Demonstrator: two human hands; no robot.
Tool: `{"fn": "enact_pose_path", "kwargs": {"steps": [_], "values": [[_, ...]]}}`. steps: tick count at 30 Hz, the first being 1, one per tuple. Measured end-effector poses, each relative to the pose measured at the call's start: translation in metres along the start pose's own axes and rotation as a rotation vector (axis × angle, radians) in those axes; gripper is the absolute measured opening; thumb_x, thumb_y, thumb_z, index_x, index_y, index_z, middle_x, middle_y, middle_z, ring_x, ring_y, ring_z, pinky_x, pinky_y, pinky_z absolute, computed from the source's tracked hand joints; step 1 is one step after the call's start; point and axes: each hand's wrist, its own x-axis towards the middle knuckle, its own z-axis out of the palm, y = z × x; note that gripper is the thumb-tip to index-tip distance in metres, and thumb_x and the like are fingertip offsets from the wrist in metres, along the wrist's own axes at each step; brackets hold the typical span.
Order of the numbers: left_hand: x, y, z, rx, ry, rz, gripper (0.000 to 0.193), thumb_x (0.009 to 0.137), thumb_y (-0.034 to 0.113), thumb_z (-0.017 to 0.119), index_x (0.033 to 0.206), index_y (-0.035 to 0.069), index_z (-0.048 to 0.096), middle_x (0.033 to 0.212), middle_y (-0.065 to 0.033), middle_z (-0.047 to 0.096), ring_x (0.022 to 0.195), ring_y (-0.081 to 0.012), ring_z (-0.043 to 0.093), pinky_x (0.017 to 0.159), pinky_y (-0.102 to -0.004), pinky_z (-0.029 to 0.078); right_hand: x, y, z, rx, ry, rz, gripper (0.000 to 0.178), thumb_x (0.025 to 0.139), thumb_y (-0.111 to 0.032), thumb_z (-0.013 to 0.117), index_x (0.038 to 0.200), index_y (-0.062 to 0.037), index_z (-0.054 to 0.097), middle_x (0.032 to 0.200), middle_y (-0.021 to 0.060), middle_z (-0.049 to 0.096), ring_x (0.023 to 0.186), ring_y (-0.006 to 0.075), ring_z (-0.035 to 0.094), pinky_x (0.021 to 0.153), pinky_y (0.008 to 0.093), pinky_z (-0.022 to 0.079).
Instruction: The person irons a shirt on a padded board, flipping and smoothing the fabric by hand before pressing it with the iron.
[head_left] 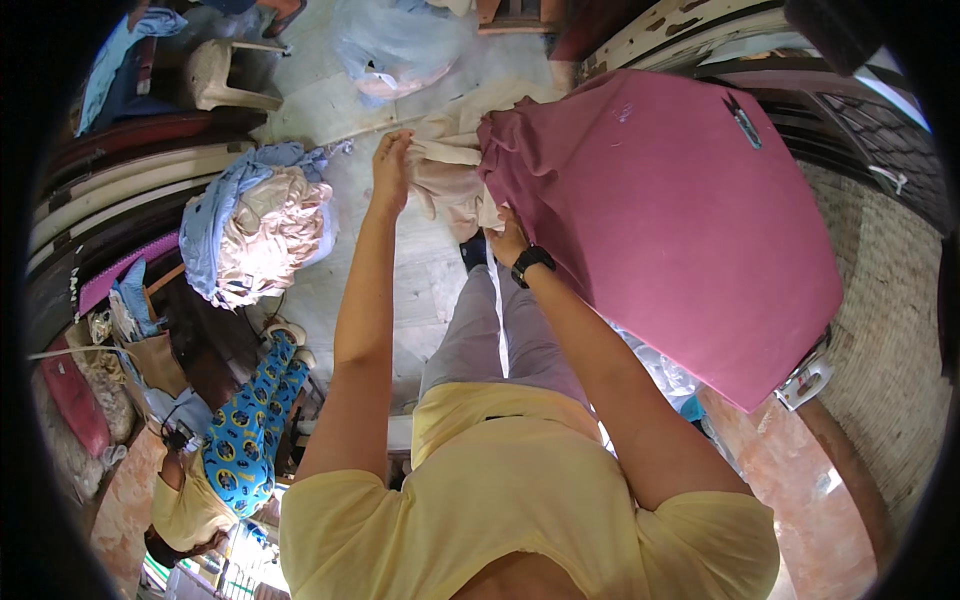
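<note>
A beige piece of fabric (446,185) hangs in front of me, stretched between my two hands. My left hand (392,168) is raised, fingers closed on its left edge. Lower and to the right, my right hand (508,238), with a black watch on the wrist, pinches a pale edge of the same fabric. Just right of it stands a table covered with pink cloth (690,220), whose loose folds (535,150) droop by my right hand. Small thread snips (743,122) lie on the far right of that cover.
On the left is a bundle of blue and beige cloth (268,235). Ahead on the floor sits a bluish plastic bag (400,45), with a beige plastic chair (230,75) beyond. A white iron (804,383) is by the table's right corner. Another person (230,450) is at lower left.
</note>
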Motion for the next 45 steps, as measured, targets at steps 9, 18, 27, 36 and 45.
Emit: {"fn": "enact_pose_path", "kwargs": {"steps": [9,18,27,36,45], "values": [[-0.075,0.215,0.037,-0.159,-0.442,0.039,0.029,0.082,-0.005,0.064,0.107,0.007,0.053,0.105,-0.0110,0.065,0.089,-0.0211,0.067,0.077,-0.0330,0.056,-0.084,-0.104,-0.031,0.272,0.216,-0.391,0.059,0.081,-0.008,0.072,0.134,-0.0063,0.044,0.128,0.0163,0.051,0.102,0.0273,0.056,0.088,0.0356,0.049],[-0.315,0.342,0.130,0.510,-1.003,0.745,0.028,0.071,0.011,0.072,0.093,0.009,0.055,0.106,-0.0068,0.058,0.096,-0.0188,0.056,0.086,-0.0285,0.043,-0.148,-0.269,-0.123,0.128,0.750,-0.880,0.070,0.074,-0.018,0.070,0.136,-0.0053,0.040,0.136,0.0209,0.042,0.126,0.0422,0.039,0.102,0.0508,0.035],[-0.309,0.408,0.044,0.228,-0.296,1.463,0.041,0.080,0.014,0.063,0.117,-0.002,0.058,0.126,-0.0181,0.056,0.111,-0.0259,0.056,0.099,-0.0340,0.042,-0.309,-0.110,-0.301,0.342,-0.091,-0.723,0.037,0.081,-0.016,0.075,0.113,-0.0011,0.064,0.099,0.0067,0.070,0.086,0.0146,0.064,0.077,0.0337,0.052],[-0.367,0.280,0.318,1.312,-1.012,0.673,0.022,0.081,0.009,0.069,0.102,0.001,0.069,0.101,-0.0046,0.067,0.099,-0.0121,0.059,0.088,-0.0279,0.046,-0.441,0.086,-0.600,-0.132,0.019,-0.304,0.046,0.085,-0.033,0.075,0.116,-0.0007,0.066,0.096,0.0060,0.070,0.083,0.0139,0.060,0.076,0.0287,0.049],[-0.285,0.031,0.417,1.345,-0.542,1.452,0.061,0.070,0.013,0.081,0.125,0.024,0.058,0.137,-0.0066,0.039,0.125,-0.0363,0.040,0.094,-0.0601,0.041,-0.346,0.195,-0.643,-0.587,1.030,-0.140,0.034,0.079,-0.030,0.073,0.109,-0.0177,0.067,0.109,0.0149,0.064,0.107,0.0334,0.059,0.099,0.0497,0.040]]}}
